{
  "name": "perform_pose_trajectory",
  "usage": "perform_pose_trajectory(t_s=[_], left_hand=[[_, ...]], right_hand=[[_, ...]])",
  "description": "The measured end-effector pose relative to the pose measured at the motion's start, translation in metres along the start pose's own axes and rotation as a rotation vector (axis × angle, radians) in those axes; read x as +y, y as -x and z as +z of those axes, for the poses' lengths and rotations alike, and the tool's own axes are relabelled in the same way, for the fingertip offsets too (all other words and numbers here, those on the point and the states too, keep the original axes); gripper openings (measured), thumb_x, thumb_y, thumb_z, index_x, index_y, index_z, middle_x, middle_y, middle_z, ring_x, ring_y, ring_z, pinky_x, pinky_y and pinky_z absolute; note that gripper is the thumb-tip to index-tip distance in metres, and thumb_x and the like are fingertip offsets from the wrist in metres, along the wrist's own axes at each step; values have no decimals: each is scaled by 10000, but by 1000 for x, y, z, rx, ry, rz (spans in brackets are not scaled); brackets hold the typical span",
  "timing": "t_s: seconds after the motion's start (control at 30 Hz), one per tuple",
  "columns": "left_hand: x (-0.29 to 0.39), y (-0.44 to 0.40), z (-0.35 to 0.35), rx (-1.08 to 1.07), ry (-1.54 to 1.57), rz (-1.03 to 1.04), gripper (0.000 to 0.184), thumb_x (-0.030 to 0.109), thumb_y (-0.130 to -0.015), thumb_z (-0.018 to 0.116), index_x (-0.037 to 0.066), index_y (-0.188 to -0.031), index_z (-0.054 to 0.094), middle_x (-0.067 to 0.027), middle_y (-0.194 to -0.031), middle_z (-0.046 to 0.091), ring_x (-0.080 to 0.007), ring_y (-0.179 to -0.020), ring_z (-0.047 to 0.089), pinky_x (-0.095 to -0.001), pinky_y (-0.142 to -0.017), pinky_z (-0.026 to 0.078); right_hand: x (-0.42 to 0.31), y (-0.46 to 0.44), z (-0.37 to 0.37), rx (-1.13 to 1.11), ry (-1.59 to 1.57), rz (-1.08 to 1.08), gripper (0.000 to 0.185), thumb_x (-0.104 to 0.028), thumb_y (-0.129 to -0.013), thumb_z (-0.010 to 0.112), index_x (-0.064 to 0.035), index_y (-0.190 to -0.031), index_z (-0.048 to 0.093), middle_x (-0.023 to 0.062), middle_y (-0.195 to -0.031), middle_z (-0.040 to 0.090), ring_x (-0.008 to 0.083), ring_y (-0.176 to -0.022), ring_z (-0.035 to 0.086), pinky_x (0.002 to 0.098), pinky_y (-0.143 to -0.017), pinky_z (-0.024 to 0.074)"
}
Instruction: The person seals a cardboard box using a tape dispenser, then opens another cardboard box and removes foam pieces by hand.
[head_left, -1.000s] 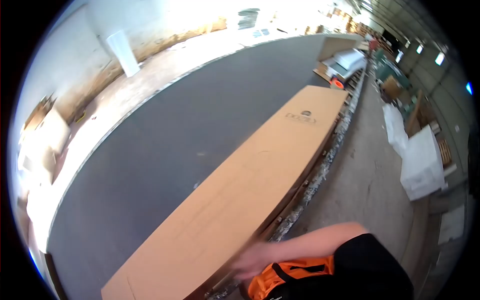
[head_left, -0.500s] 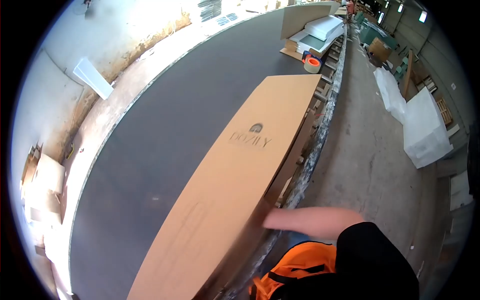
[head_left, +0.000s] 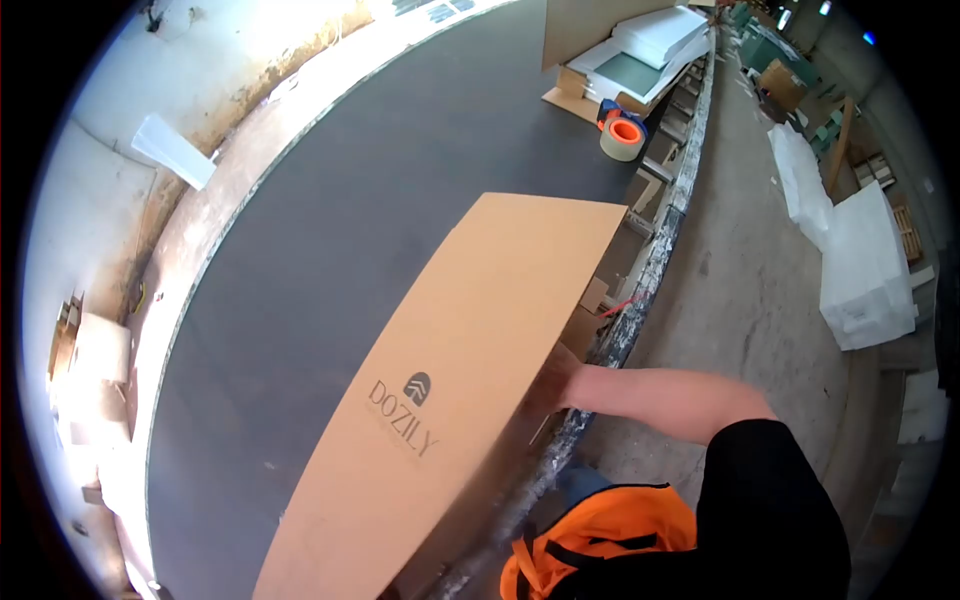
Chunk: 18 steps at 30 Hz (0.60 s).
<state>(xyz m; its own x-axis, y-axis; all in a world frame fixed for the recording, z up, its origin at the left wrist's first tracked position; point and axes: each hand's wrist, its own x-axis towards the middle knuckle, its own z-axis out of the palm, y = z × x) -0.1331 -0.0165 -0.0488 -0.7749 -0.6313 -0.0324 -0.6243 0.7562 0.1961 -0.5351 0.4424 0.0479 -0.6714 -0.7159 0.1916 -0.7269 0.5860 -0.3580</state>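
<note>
A long cardboard box (head_left: pixel 450 330) printed "DOZILY" lies on the dark table (head_left: pixel 300 270), running from the bottom edge towards the middle of the view. My right hand (head_left: pixel 558 378) is at the box's right side, in its shadow, with the forearm reaching in from the right. The fingers are mostly hidden and blurred, so their grip does not show. My left hand is out of the frame. Beyond the box's far end stands a tape dispenser (head_left: pixel 622 135) with an orange core and tan tape.
An open carton (head_left: pixel 570 100) with white panels (head_left: pixel 655 45) lies at the table's far end. Metal rollers (head_left: pixel 657 170) and a worn rail (head_left: pixel 640 290) run along the right edge. White wrapped bundles (head_left: pixel 865 265) stand on the floor at the right.
The box has moved nearer, so its printed logo is now lower in view and its far end farther from the tape dispenser. My right hand has shifted up along its side.
</note>
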Motion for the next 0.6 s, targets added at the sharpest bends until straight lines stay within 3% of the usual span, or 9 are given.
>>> perform_pose_trajectory(t_s=[0.07,0.13,0.23,0.3,0.37,0.43,0.47,0.5,0.6], left_hand=[[3,1,-1,-8,-1,-16,471,408,-982,465,12,-1186,617,-188,-1145,652,-379,-1102,585,-487,-920,453],[3,4,-2,0,8,-25,472,407,-986,459,7,-1180,618,-190,-1139,653,-379,-1098,586,-486,-919,452],[-4,9,-1,5,28,-14,474,405,-993,450,1,-1172,620,-193,-1131,655,-379,-1092,589,-486,-917,451],[-7,13,-3,-11,80,-2,475,404,-997,445,-4,-1167,621,-194,-1125,656,-379,-1088,590,-486,-915,451],[-17,17,-8,-41,276,32,478,403,-1002,439,-8,-1161,622,-196,-1119,657,-380,-1084,592,-485,-914,450],[-31,22,-9,-108,623,59,480,402,-1006,434,-13,-1155,623,-198,-1113,658,-380,-1080,594,-485,-912,450],[-6,22,-6,93,187,153,485,411,-1010,419,-13,-1125,623,-185,-1086,662,-372,-1056,595,-480,-893,452],[0,28,-3,114,16,108,488,417,-1010,417,-10,-1127,622,-185,-1106,656,-372,-1064,589,-470,-906,447],[-13,35,11,13,-199,20,496,433,-1013,411,-2,-1132,618,-185,-1169,640,-370,-1089,572,-443,-946,430]], right_hand=[[-11,1,-6,58,88,25,308,-360,-866,586,-152,-1052,715,71,-1084,692,296,-1061,632,441,-923,497],[-2,4,24,52,-115,52,313,-364,-872,585,-159,-1071,715,61,-1099,692,288,-1072,629,434,-926,496],[-26,13,6,82,-10,29,360,-294,-889,564,-123,-1181,686,107,-1201,670,281,-1184,593,430,-976,483],[-32,6,-12,-52,-155,109,393,-284,-903,549,-109,-1238,654,125,-1292,627,286,-1240,562,423,-1012,463],[-38,-8,-43,-359,-173,148,400,-290,-931,529,-117,-1275,635,114,-1359,589,289,-1282,529,437,-1060,417],[-40,-2,-26,-334,-90,101,393,-312,-951,510,-118,-1267,641,99,-1369,588,294,-1310,503,456,-1110,353],[-35,-1,-17,-284,-78,71,395,-319,-951,511,-120,-1266,642,94,-1370,588,294,-1314,498,459,-1116,343],[-32,1,-7,-245,-69,42,397,-326,-950,512,-123,-1266,642,88,-1370,589,295,-1319,494,463,-1122,333],[-31,0,-2,-264,-92,50,402,-333,-946,525,-127,-1271,641,57,-1325,624,284,-1288,525,463,-1062,406]])
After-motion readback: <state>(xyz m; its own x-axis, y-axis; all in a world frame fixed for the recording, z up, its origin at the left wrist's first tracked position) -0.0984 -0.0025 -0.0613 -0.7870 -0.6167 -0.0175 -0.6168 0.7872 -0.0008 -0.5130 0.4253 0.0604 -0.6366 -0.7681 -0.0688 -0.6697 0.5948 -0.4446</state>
